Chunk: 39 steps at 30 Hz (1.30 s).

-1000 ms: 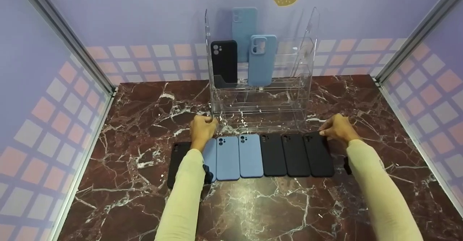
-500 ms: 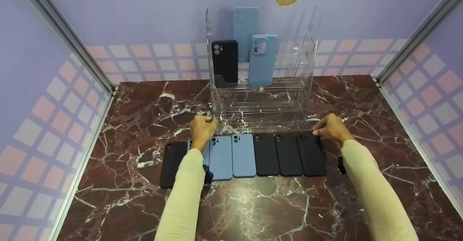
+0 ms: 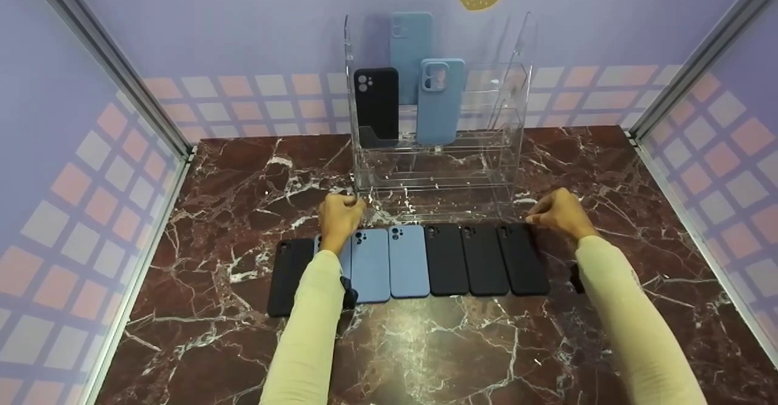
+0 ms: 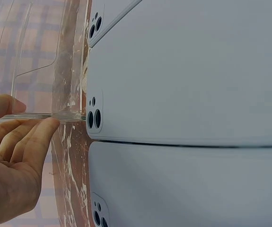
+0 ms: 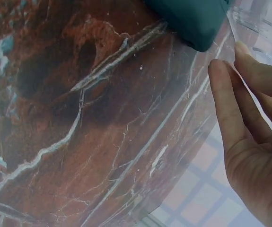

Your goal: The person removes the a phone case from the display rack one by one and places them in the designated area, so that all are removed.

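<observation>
Phone cases lie face down in a row: a black case (image 3: 290, 277) at the left end, blue cases (image 3: 408, 262), then black cases to the right. Behind them stands a clear acrylic display stand (image 3: 437, 201). My left hand (image 3: 340, 219) pinches the stand's front left side panel (image 4: 36, 116) between thumb and fingers; my left forearm covers part of the leftmost blue case (image 3: 344, 265). At the row's right end my right hand (image 3: 562, 213) is beside the top corner of the last black case (image 3: 526, 262). Its fingers (image 5: 223, 90) and thumb stand slightly apart, holding nothing.
On the stand's tiers rest a black case (image 3: 377, 107), a light blue case (image 3: 440, 107) and another blue case (image 3: 410, 40) higher up. Patterned panels (image 3: 243, 28) close off the back and both sides of the marble-patterned tabletop (image 3: 437, 356).
My right hand pushed the row of cases a little left, then lifted slightly off the last black case. My left hand stays on the stand's panel.
</observation>
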{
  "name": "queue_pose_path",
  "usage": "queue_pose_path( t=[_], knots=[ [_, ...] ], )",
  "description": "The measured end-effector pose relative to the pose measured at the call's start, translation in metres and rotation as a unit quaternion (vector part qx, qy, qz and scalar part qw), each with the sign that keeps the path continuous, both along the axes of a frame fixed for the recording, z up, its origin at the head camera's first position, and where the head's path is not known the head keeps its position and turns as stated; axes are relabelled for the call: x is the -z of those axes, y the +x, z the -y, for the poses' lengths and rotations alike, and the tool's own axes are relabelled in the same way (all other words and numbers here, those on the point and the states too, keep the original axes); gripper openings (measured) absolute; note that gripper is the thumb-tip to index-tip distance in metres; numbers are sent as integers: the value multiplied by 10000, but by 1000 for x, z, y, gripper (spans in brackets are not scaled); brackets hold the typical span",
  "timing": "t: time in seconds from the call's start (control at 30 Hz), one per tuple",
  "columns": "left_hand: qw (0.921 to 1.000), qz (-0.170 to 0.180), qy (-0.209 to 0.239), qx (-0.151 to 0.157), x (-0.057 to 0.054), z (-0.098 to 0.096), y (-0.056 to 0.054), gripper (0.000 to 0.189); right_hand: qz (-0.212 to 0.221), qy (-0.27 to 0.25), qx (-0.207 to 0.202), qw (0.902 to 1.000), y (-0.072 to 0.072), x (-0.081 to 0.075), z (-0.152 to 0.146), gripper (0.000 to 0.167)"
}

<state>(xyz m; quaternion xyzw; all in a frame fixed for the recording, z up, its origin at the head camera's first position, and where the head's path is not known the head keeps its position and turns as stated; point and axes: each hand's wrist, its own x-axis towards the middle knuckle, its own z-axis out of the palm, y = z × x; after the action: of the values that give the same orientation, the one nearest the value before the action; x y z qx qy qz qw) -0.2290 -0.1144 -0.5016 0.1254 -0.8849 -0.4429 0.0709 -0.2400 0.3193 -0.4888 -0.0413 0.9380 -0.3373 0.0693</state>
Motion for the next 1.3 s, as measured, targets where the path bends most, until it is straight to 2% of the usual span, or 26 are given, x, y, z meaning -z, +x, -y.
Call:
queue_pose_path(
  t=[0.2,0.43,0.6,0.67,0.77,0.97,1.1,1.3],
  knots=[
    [10000,-14,69,-14,0,1,1,19,-442,129,87,9989,-4,-21,-1,16],
    [10000,25,36,49,0,1,2,33,-701,-99,309,9970,-6,-68,14,19],
    [10000,38,82,9,0,1,1,24,-1426,-140,325,9891,-8,-103,38,21],
    [9999,62,81,16,0,0,1,23,-1799,-149,297,9831,-8,-113,50,20],
    [9999,63,94,33,0,-1,2,27,-2108,-297,238,9768,-10,-127,69,19],
    [10000,36,72,-16,0,-2,1,33,-2144,-550,280,9748,-15,-146,103,20],
    [10000,42,47,-3,-1,-1,1,32,-2250,-605,222,9722,-23,-153,122,30],
    [9999,77,75,4,-1,-2,2,28,-2789,-428,-76,9593,-38,-156,144,44]
  ],
)
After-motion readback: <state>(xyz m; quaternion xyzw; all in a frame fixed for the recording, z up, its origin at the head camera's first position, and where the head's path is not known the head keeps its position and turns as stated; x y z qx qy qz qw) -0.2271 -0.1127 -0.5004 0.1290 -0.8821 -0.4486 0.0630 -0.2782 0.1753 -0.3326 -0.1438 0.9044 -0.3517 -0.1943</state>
